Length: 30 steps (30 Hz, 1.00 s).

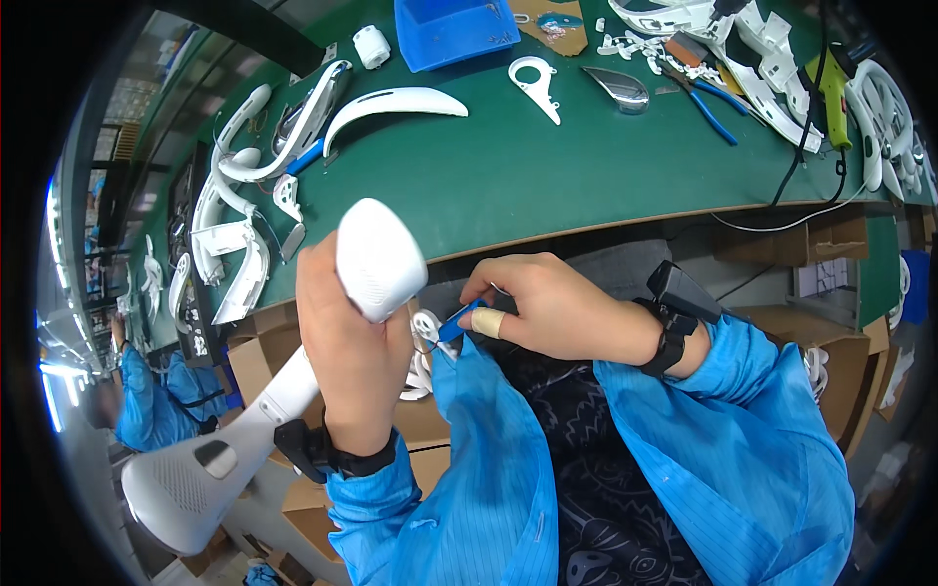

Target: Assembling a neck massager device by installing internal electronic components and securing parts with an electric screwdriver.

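My left hand [357, 342] is wrapped round a long white plastic device [278, 396] held above the floor in front of the bench. One rounded, finely perforated end rises above my fist. The other end, broad and perforated with a grey oval inset, points down to the left. My right hand [557, 308], with tan tape on its thumb, pinches a small blue flat piece [459, 322] near my lap. Thin wires seem to run from that piece toward the device; where they end is hidden behind my left hand.
On the green bench [547, 176] lie curved white shells [396, 103], a blue bin [454, 34], blue-handled pliers [711, 107], a green-yellow tool [833, 103] with a cord and loose white parts. Cardboard boxes [269, 356] stand below. Another person in blue [161, 396] is at far left.
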Each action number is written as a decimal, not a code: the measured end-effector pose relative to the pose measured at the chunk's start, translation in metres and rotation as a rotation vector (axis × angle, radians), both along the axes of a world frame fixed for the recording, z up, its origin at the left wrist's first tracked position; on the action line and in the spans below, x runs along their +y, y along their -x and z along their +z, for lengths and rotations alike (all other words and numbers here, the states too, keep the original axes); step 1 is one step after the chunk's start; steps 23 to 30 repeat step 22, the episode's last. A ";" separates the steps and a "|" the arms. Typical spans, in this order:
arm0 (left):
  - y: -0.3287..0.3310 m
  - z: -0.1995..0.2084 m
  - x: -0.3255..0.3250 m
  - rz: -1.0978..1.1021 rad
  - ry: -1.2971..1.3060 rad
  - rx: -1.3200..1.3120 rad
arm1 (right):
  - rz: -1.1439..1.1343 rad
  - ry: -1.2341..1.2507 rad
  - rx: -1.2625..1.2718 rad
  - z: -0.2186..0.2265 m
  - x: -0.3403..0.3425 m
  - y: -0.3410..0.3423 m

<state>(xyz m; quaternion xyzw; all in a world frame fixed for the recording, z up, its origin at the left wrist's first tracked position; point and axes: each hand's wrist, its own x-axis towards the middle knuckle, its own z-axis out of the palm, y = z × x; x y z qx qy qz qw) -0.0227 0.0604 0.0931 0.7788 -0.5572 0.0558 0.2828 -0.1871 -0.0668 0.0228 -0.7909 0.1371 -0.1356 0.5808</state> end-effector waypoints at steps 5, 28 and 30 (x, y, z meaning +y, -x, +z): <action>0.005 0.019 0.014 0.158 0.140 0.531 | -0.017 -0.073 -0.160 0.015 0.000 0.004; 0.046 0.038 0.021 -0.229 0.417 1.914 | 0.022 -0.119 0.143 0.040 -0.065 0.078; 0.046 0.038 0.021 -0.229 0.417 1.914 | 0.022 -0.119 0.143 0.040 -0.065 0.078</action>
